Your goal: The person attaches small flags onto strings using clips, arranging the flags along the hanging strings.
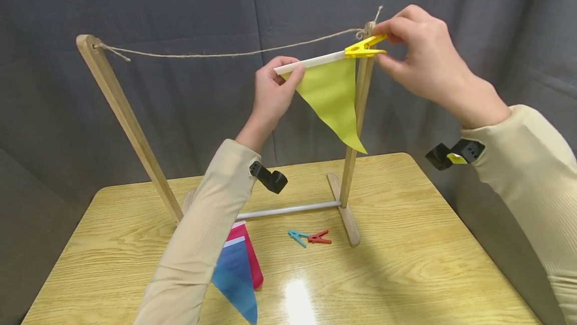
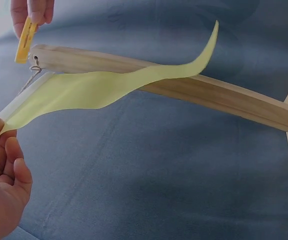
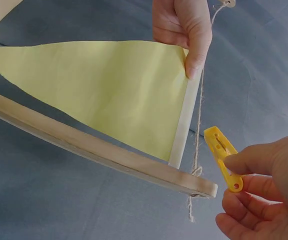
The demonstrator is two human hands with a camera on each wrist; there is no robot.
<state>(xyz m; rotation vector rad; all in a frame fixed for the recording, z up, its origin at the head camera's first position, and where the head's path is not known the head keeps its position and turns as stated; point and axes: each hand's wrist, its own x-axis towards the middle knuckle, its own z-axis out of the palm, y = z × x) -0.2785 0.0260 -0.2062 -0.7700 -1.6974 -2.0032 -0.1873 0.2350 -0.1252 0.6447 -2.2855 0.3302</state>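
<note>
My left hand (image 1: 272, 92) pinches one end of the white top edge of a yellow pennant (image 1: 335, 92), whose pointed tip hangs down. A yellow clothespin (image 3: 219, 152) is held between the thumb and fingers of my right hand (image 1: 435, 59). In the head view the clothespin overlaps the pennant's far corner, but the right wrist view shows it apart from the cloth and beside the twine (image 3: 199, 115). That twine runs between two wooden posts, behind the pennant's white edge. The knot at the right post (image 1: 349, 175) lies close to the clothespin.
The left post (image 1: 128, 114) leans in view at the far side of the wooden table (image 1: 405, 265). A white rod (image 1: 293, 210) joins the stand's feet. Below lie a blue clothespin (image 1: 297, 236), a red clothespin (image 1: 320, 238), a blue pennant (image 1: 238, 277) and a pink pennant (image 1: 256, 265).
</note>
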